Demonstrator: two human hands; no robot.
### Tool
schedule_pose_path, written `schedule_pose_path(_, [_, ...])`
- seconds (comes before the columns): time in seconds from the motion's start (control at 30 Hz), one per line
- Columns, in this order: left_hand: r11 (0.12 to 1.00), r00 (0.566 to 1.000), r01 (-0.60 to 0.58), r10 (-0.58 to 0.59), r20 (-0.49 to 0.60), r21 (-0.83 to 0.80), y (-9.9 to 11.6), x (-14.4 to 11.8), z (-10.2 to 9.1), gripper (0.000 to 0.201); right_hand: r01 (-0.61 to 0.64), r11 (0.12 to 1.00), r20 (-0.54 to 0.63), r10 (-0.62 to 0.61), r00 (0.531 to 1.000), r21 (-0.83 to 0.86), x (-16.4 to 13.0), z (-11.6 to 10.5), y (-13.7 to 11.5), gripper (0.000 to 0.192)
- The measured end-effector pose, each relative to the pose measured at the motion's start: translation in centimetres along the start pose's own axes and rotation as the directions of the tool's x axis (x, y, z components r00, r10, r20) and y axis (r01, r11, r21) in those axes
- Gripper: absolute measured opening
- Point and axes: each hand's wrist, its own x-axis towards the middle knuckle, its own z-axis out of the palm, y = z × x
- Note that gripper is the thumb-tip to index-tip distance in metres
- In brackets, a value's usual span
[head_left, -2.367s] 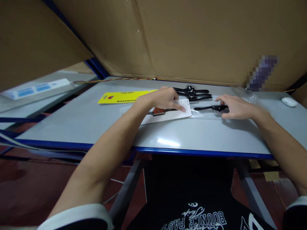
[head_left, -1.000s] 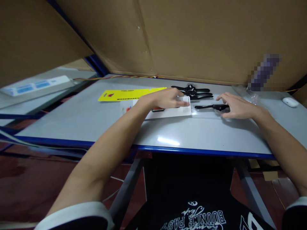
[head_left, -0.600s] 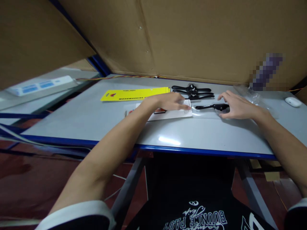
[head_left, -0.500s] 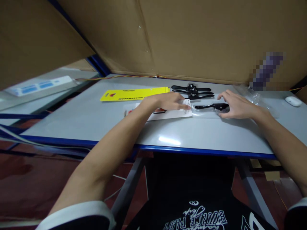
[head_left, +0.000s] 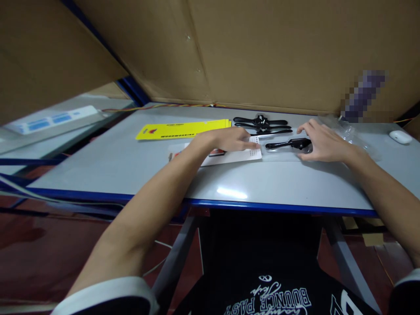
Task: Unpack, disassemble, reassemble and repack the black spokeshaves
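Two hands: both lie flat on the grey table [head_left: 98, 162], pinning one package between them.
Yellow card [head_left: 182, 129]: lies just beyond and left of the left hand, out of the way.
Left hand [head_left: 229, 138]: palm down, fingers spread loosely, pressing the white card [head_left: 244, 154] so it stays put.
Black tool [head_left: 286, 143]: between the hands, probably inside a clear sleeve [head_left: 282, 154]; glare hides its edges.
Right hand [head_left: 323, 141]: open, fingertips resting on the tool's right end, steadying it.
Spare black tools [head_left: 261, 124]: stacked just beyond both hands.
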Motion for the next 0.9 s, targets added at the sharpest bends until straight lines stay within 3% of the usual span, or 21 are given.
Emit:
schedule_pose_path(0.17, [0.997,0.996,0.064,-0.062,0.059,-0.033,0.1,-0.1,-0.2,0.064,0.005,1.0,-0.005,-0.005,1.0,-0.028,-0.1,0.2,0.2,0.073])
schedule_pose_path(0.53, [0.997,0.996,-0.068,0.07,-0.049,0.03,0.1,0.3,0.2,0.054,0.06,0.992,-0.091,-0.07,0.993,-0.112,-0.1,0.5,0.8,0.07])
schedule_pose_path(0.9, [0.973,0.962,-0.222,0.229,-0.15,0.061,0.1,1.0,1.3,0.054,0.108,0.988,-0.109,-0.12,0.987,-0.11,-0.2,1.1,0.2,0.068])
